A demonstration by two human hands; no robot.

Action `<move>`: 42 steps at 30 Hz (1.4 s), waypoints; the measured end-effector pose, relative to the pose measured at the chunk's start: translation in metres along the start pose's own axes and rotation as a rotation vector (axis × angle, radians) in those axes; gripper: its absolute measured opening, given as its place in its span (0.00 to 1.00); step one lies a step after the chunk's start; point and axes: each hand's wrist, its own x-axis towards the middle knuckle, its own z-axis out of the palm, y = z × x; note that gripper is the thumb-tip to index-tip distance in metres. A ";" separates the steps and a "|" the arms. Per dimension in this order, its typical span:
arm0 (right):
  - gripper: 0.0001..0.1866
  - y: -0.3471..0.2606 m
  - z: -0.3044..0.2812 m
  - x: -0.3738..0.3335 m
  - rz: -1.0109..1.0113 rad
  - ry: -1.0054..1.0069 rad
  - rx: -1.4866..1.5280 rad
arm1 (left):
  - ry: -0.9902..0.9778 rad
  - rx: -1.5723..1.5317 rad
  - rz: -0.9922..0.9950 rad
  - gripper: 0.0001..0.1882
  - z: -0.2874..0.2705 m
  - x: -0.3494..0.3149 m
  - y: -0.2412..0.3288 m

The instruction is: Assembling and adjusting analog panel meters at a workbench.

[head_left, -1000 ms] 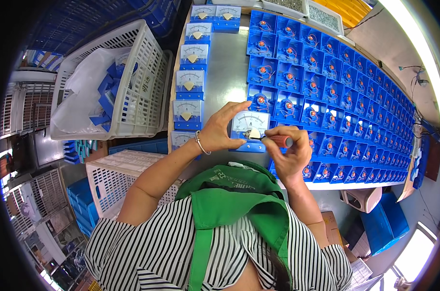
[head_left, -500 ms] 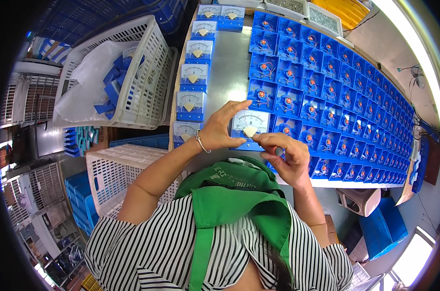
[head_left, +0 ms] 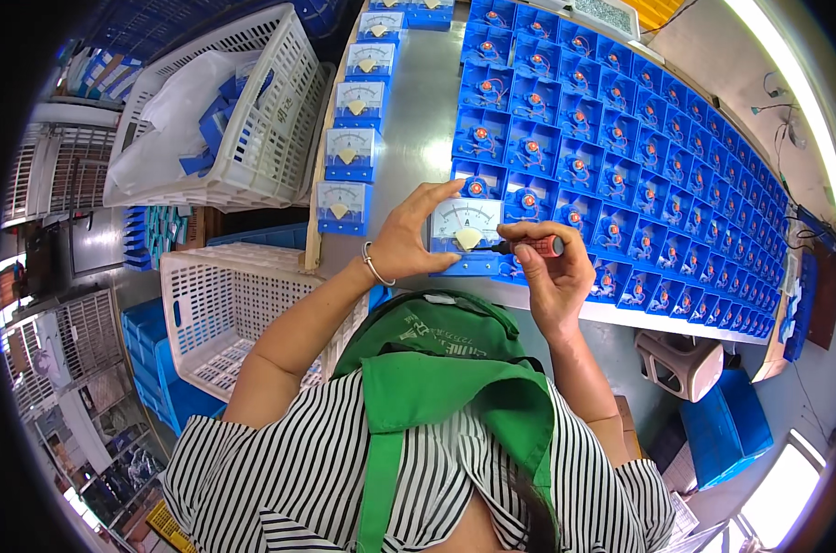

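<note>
– What has changed for us?
– Our right hand (head_left: 560, 276), fingers curled round a red-handled screwdriver (head_left: 550, 246), now holds it nearly level. Our left hand (head_left: 412, 235), thumb and forefinger spread wide, grips the white-faced blue plastic meter (head_left: 467, 214) near the grey metal tabletop's (head_left: 420, 120) front edge.
– Any writing?
– Dial markings, and characters on the white lattice crate (head_left: 275, 124) leftward.

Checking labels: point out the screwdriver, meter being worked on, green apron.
Screwdriver (head_left: 547, 246), head view: red handle.
Meter being worked on (head_left: 466, 219), head view: white dial face.
Green apron (head_left: 436, 396), head view: front flap.
</note>
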 end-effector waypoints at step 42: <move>0.08 0.087 0.072 0.001 0.227 0.055 -0.958 | 0.216 0.553 0.261 0.31 -0.138 0.234 -0.187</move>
